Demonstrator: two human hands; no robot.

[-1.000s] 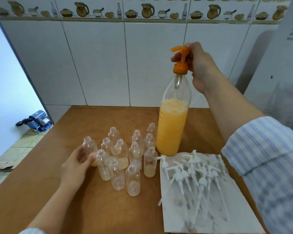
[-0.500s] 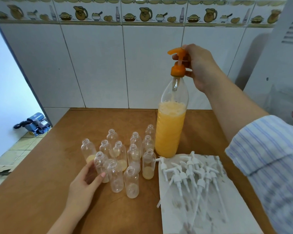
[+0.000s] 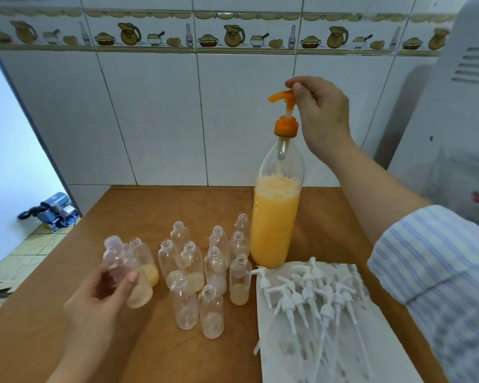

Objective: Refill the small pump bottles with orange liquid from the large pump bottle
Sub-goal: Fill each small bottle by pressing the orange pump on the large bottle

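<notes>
A tall clear bottle (image 3: 274,225) of orange liquid stands at the back of the wooden table (image 3: 155,205), with an orange pump head (image 3: 284,111) on top. My right hand (image 3: 321,117) holds the pump head from behind, fingers curled, one fingertip on its top. Several small clear bottles (image 3: 205,266) without caps stand in a group to the left of it, some with a little pale liquid at the bottom. My left hand (image 3: 100,299) grips one small bottle (image 3: 122,272) lifted and tilted at the group's left edge.
Several white pump tops (image 3: 310,297) lie on a white paper sheet (image 3: 385,355) at the front right. A tiled wall runs behind the table. A blue machine (image 3: 53,210) sits on the floor at the left. A white appliance (image 3: 459,111) stands at the right.
My left hand has closed around a small bottle from the group's left side and lifted it, tilted. My right hand stays on the pump head.
</notes>
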